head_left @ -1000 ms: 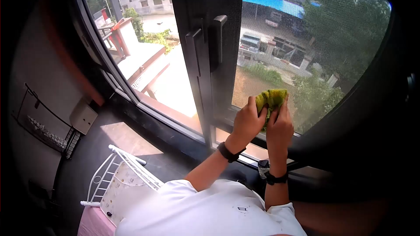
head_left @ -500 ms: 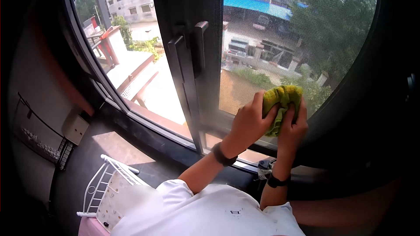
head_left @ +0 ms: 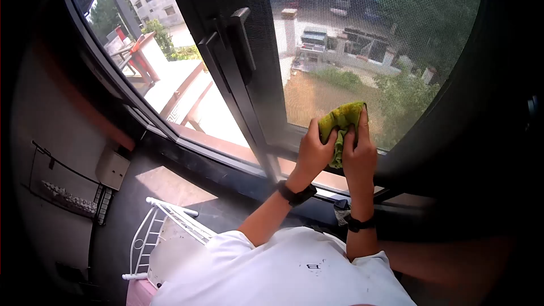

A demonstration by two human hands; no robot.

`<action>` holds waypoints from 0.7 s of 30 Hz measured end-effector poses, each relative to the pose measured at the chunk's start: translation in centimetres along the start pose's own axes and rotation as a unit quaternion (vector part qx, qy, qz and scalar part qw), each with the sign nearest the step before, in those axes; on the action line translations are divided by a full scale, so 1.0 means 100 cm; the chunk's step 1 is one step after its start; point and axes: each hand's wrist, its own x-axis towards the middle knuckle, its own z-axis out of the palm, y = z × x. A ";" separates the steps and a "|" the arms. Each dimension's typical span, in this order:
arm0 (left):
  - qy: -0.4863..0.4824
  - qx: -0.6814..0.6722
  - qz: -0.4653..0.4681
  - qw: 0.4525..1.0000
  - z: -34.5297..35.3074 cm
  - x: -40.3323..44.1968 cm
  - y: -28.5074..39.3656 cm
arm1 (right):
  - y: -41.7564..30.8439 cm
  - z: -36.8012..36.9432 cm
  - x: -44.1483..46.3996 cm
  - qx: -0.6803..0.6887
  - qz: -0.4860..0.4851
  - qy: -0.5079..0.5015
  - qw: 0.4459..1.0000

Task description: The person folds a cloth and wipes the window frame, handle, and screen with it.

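A crumpled yellow-green cloth [head_left: 343, 118] is held up in front of the lower part of the mesh window screen [head_left: 362, 39]. My left hand [head_left: 315, 147] grips its left side, the thumb pressed into the folds. On the right side my right hand [head_left: 360, 150] pinches it, with fingers along the back edge. Part of the cloth hangs down between the two hands. Whether the cloth touches the screen, I cannot tell.
Two dark handles [head_left: 242, 45] stand out from the window frame [head_left: 266, 102]. A white metal rack [head_left: 148, 243] is at lower left, near a wall socket box [head_left: 112, 169]. A small object [head_left: 341, 209] sits by the sill near my right wrist.
The view has shifted, so the window appears further left than a second ago. Both hands keep hold of the cloth, whose folds have changed shape slightly.
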 end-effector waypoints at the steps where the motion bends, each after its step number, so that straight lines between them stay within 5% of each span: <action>1: -0.010 0.001 0.004 1.000 -0.002 -0.007 0.000 | 0.003 0.000 -0.005 -0.002 0.006 0.008 1.000; 7: 0.093 -0.010 0.096 0.991 -0.016 -0.003 0.039 | -0.017 -0.010 0.016 0.110 0.031 -0.043 0.993; 15: 0.045 0.084 0.052 0.994 0.008 -0.001 0.036 | 0.006 -0.019 0.010 -0.046 -0.054 -0.009 0.997; 16: 0.020 0.068 0.042 0.997 0.013 -0.005 0.038 | 0.009 -0.030 0.006 -0.041 -0.004 -0.040 0.998; 21: -0.047 -0.001 0.123 0.991 0.045 0.000 0.070 | 0.022 -0.059 0.004 0.035 -0.037 0.181 0.982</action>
